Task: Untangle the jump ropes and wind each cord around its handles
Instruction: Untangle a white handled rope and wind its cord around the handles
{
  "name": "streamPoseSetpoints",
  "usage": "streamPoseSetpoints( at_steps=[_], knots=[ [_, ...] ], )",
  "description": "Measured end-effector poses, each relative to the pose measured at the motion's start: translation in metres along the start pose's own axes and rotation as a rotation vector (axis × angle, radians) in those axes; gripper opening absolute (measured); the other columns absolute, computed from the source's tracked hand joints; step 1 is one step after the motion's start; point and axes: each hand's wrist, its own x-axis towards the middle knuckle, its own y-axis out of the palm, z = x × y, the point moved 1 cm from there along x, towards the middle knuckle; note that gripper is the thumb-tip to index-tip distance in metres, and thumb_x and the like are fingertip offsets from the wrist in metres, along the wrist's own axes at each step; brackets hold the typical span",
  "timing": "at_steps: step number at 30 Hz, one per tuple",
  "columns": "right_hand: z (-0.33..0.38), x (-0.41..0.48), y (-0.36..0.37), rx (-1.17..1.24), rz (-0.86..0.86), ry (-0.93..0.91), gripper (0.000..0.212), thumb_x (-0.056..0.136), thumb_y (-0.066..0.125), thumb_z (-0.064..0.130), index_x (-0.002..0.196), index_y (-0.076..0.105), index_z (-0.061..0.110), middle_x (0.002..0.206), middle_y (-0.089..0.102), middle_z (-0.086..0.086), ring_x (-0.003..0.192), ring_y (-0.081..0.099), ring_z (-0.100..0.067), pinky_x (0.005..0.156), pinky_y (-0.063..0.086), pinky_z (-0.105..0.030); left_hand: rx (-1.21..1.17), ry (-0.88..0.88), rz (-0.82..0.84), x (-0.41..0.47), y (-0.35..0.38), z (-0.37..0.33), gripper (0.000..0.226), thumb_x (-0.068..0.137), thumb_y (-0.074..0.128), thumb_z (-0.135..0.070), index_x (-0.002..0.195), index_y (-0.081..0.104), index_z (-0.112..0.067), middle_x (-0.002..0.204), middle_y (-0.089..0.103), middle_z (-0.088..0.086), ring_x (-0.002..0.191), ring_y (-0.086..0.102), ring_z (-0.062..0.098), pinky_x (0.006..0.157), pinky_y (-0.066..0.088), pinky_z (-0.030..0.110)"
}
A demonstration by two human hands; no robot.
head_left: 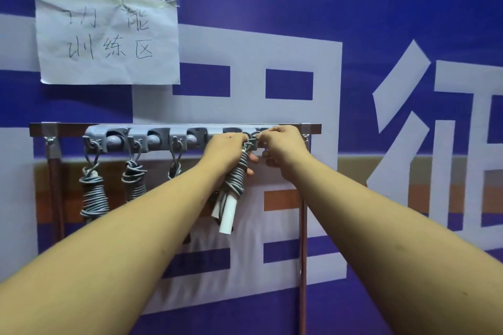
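A grey wall rack (pixel 163 139) with hooks hangs on a metal frame. Three wound grey jump ropes hang from its hooks: one at the far left (pixel 94 193), a second (pixel 134 179) beside it, and a third (pixel 174 168) mostly hidden behind my left forearm. My left hand (pixel 226 155) grips a fourth bundle (pixel 236 179), grey cord wound round white handles that stick out below. My right hand (pixel 280 147) pinches the cord loop (pixel 251 136) at the top of that bundle, right at a hook near the rack's right end.
The frame's top bar (pixel 68 126) and brown right upright (pixel 302 266) stand against a blue and white banner wall. A taped paper note (pixel 109 38) with handwriting hangs at the upper left.
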Motion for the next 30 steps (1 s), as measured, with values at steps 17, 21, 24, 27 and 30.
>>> streamPoseSetpoints(
  at_steps=[17,21,24,27,30],
  knots=[
    [-0.008,0.03,0.016,-0.105,-0.022,0.059,0.01,0.089,0.05,0.0,0.086,0.06,-0.002,0.086,0.063,-0.028,0.054,0.052,-0.027,0.05,0.041,-0.029,-0.012,-0.086,-0.035,0.022,0.0,0.011,0.022,0.101,0.042,-0.009,0.088,0.059,-0.007,0.084,0.067,0.02,0.037,0.061,0.014,0.035,0.048,0.025],
    [-0.01,0.037,0.014,-0.059,-0.084,0.083,0.025,0.084,0.049,0.001,0.105,0.06,-0.006,0.084,0.062,-0.024,0.046,0.05,-0.024,0.051,0.04,-0.031,-0.046,-0.111,-0.022,0.029,0.005,0.011,0.017,0.101,0.045,-0.014,0.096,0.06,-0.007,0.088,0.069,0.018,0.045,0.067,0.015,0.038,0.051,0.027],
    [-0.012,0.037,0.015,-0.057,-0.065,0.114,0.015,0.089,0.047,0.001,0.098,0.059,-0.002,0.08,0.06,-0.02,0.043,0.048,-0.021,0.049,0.039,-0.026,-0.052,-0.126,-0.041,0.033,0.006,0.016,0.017,0.101,0.045,-0.015,0.097,0.059,-0.005,0.081,0.068,0.017,0.044,0.066,0.016,0.039,0.052,0.028],
    [-0.02,0.035,0.015,0.028,-0.058,0.178,0.027,0.09,0.036,-0.001,0.107,0.055,0.008,0.067,0.05,-0.013,0.043,0.041,-0.017,0.044,0.032,-0.017,-0.037,-0.158,-0.024,0.034,0.005,0.026,0.016,0.102,0.045,-0.018,0.098,0.057,-0.008,0.079,0.066,0.018,0.038,0.061,0.016,0.037,0.05,0.026],
    [-0.028,0.038,0.018,0.039,-0.047,0.193,0.025,0.091,0.038,0.0,0.105,0.058,0.004,0.066,0.051,-0.015,0.046,0.044,-0.019,0.043,0.032,-0.018,0.0,-0.149,0.0,0.034,0.003,0.034,0.018,0.103,0.045,-0.023,0.091,0.055,-0.012,0.085,0.066,0.018,0.044,0.062,0.019,0.037,0.048,0.025]
  ],
)
